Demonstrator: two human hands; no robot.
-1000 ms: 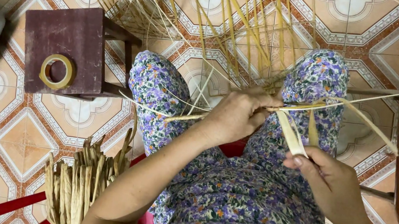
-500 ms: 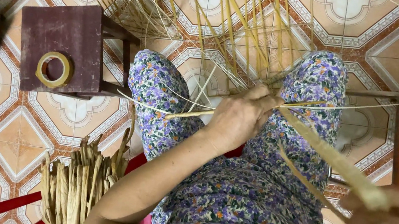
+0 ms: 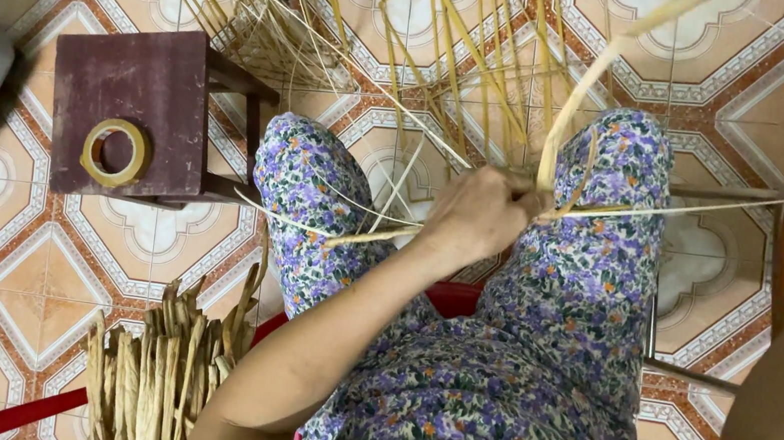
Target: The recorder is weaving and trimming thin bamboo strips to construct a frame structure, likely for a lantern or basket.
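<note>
1. Since half a second ago, the right hand has swung out of view, and the wide flat straw-coloured reed strip (image 3: 581,84) it pulled now arcs up instead of running down to the right.
2. The left hand (image 3: 478,216) is closed, pinching that strip together with thin pale straw strands (image 3: 717,204) between the knees.
3. The weave beyond the hand, an open frame of pale yellow reed stakes (image 3: 415,42), looks early: mostly bare stakes, much left.
4. The strip's long axis rises from the hand, its tip pointing up and right.
</note>
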